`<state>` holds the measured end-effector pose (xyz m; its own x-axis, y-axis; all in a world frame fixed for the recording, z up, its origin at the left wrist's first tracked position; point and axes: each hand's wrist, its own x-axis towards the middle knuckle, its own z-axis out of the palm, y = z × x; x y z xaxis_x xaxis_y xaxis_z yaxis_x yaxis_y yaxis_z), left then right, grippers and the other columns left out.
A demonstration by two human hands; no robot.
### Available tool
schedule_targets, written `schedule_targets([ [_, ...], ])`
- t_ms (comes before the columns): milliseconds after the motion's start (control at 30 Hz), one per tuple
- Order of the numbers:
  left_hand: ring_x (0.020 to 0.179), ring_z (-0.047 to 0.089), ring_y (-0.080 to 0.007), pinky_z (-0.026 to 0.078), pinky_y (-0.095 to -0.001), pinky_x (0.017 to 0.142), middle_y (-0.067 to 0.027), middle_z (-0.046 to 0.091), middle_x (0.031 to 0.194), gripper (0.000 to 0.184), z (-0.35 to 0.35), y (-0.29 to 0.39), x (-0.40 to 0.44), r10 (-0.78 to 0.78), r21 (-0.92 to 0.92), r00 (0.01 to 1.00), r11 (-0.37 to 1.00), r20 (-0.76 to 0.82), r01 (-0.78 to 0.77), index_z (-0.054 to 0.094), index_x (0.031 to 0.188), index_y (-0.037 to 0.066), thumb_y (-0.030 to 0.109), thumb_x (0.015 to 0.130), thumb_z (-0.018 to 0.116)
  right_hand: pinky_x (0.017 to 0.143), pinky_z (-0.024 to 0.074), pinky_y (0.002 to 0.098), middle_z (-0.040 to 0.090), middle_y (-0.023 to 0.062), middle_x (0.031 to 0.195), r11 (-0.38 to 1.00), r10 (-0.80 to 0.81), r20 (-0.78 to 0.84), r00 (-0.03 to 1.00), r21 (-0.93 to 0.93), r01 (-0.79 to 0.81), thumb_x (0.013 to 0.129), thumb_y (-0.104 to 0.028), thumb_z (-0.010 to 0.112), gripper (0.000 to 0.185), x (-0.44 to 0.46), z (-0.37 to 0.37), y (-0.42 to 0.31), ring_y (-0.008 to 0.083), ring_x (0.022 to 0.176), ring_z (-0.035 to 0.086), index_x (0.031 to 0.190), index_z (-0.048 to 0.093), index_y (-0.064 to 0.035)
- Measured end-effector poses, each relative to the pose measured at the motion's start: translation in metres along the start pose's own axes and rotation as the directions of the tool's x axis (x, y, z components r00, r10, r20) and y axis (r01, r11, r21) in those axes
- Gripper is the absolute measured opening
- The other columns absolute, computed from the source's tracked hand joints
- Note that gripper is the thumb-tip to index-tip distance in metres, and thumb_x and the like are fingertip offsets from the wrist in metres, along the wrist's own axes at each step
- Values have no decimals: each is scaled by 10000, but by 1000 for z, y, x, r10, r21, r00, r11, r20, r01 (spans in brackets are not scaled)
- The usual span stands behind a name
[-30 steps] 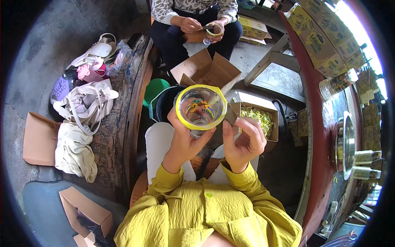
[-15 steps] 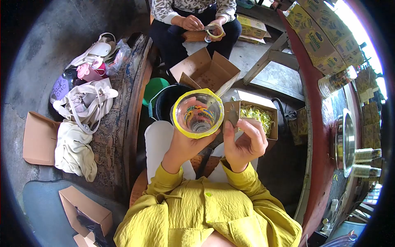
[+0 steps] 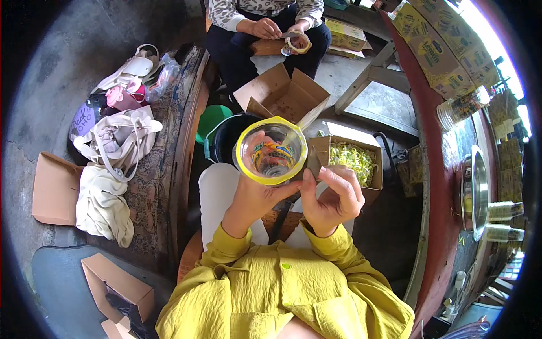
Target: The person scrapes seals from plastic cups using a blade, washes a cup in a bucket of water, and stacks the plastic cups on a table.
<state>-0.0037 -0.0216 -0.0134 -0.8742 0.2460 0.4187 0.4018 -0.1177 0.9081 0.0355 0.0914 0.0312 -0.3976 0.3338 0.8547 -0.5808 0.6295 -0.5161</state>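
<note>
A clear plastic cup point(image 3: 272, 155) with a yellow rim and coloured print faces up toward me. My left hand point(image 3: 251, 200) is wrapped round its lower side. My right hand point(image 3: 333, 198) pinches a small flat grey blade point(image 3: 314, 163) between thumb and fingers, close to the right edge of the cup's rim. Below and behind the cup is a dark bucket point(image 3: 224, 141). An open carton point(image 3: 379, 169) of yellow-green strips lies just beyond my right hand.
Opposite me sits a co-worker point(image 3: 271, 28), holding another cup and a blade. Between us stands an open cardboard box point(image 3: 282, 96). Bags point(image 3: 118, 141) lie on the left bench. At right are a metal basin point(image 3: 477, 192), stacked cups point(image 3: 504, 211) and lemon-printed boxes point(image 3: 440, 56).
The cup has tilted slightly and shifted a little left since the first frame. My right hand has moved slightly left, with the blade now more upright beside the rim.
</note>
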Motion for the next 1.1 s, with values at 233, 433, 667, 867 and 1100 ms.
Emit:
schedule_targets([
  [233,1097,391,-309,378,-364,888,-189,292,1224,355,-8,6,2,101,136,979,983,175,-126,550,1021,49,75,689,672,500,467,244,575,88,639,1000,16,-2,1000,-16,-16,572,90,665,237,0,0,2,173,548,576,781,617,-12],
  [433,1083,417,-296,376,-350,894,-195,286,1228,376,-2,13,1,20,24,993,999,113,-23,524,1060,30,58,706,649,499,470,247,580,86,640,1000,6,-15,1000,-29,-7,573,86,664,232,-1,-1,1,175,547,578,774,614,-18],
  [667,1076,426,-294,378,-339,902,-199,279,1232,568,-2,2,-2,78,160,984,982,157,-104,383,1194,-13,99,712,663,500,472,246,587,89,641,996,-18,-30,999,-84,16,572,79,669,223,-4,1,4,181,548,581,762,612,-22],
  [867,1087,429,-292,379,-343,907,-200,289,1218,728,0,2,-5,44,172,988,983,148,-69,237,1247,-54,139,704,682,494,464,243,584,89,637,989,-17,-31,999,-146,12,577,72,672,207,3,2,5,179,542,576,754,615,-17],
  [1100,1084,438,-279,391,-342,898,-191,291,1215,814,-6,1,-5,69,267,979,956,192,-120,170,1273,-49,158,693,703,491,443,231,574,94,627,996,18,9,1000,-88,-18,580,76,675,200,7,-1,9,166,526,560,755,618,-3],
])
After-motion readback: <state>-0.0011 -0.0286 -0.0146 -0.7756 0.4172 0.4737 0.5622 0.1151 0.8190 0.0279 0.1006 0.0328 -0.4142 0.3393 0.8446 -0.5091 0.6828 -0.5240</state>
